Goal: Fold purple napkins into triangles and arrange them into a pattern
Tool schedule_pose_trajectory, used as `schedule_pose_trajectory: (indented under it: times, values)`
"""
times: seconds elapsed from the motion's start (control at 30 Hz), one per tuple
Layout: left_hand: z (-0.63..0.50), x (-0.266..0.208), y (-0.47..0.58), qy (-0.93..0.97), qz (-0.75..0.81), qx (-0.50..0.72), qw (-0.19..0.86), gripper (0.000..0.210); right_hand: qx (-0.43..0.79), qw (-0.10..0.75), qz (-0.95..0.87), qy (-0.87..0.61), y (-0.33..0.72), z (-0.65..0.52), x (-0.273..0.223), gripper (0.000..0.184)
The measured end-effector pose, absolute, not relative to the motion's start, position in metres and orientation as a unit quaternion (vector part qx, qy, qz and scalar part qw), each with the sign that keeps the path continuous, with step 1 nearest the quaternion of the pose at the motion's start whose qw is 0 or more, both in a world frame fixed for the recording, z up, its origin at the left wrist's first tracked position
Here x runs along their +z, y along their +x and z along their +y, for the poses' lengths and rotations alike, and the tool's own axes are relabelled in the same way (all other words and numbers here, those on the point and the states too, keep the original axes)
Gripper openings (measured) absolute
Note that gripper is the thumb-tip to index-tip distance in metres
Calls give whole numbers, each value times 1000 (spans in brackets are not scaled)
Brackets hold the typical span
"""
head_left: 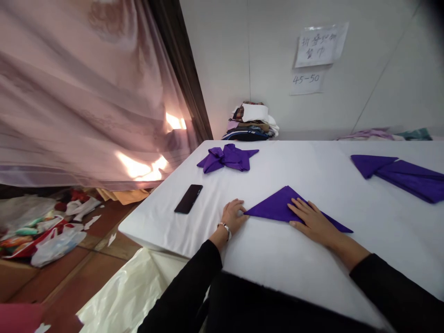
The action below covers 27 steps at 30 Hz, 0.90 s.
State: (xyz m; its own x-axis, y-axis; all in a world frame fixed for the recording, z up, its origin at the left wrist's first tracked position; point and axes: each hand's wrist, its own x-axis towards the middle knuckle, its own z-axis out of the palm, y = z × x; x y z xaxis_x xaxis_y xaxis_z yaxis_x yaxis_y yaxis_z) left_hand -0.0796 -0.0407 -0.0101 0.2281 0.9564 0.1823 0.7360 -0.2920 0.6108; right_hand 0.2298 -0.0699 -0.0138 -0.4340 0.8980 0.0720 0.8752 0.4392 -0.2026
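We had the purple napkin [277, 206] lying flat on the white worktop [312, 259], already folded into a triangle with its apex pointing away from us and its long edge nearest our body. Our left hand [233, 216] rested at the triangle's left corner, fingers curled loosely and touching the tip rather than gripping it. Our right hand [312, 221] lay flat and spread on the right half of the cloth, pressing it down; neither hand was clenched on anything.

We judged the step in hand to be smoothing and holding the triangle after a diagonal fold. The next move would likely call for pinching one of the side corners cleanly and bringing it across while the other hand kept the cloth from sliding on the smooth cover.

A finished folded napkin [227, 157] sat farther back to the left, and a stack of flat purple napkins [405, 175] lay well apart at the right edge. A black phone [188, 199] rested near the left hand. Beyond the worktop, a pile of folded cloths [251, 121] stood against the wall under two paper notes [321, 44].
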Motion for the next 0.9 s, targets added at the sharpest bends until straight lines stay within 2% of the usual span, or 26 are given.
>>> schedule_pose_trajectory:
  times: [0.17, 0.47, 0.9]
  values:
    - [-39, -5, -78, 753, 566, 245, 228, 12, 69, 73, -842, -530, 230, -70, -11, 65]
    - [-35, -8, -80, 757, 543, 291, 218, 9, 79, 80, -845, -523, 230, -69, -8, 64]
    - [-37, -5, -76, 791, 516, 248, 216, 7, 97, 93, -842, -523, 231, -69, -10, 63]
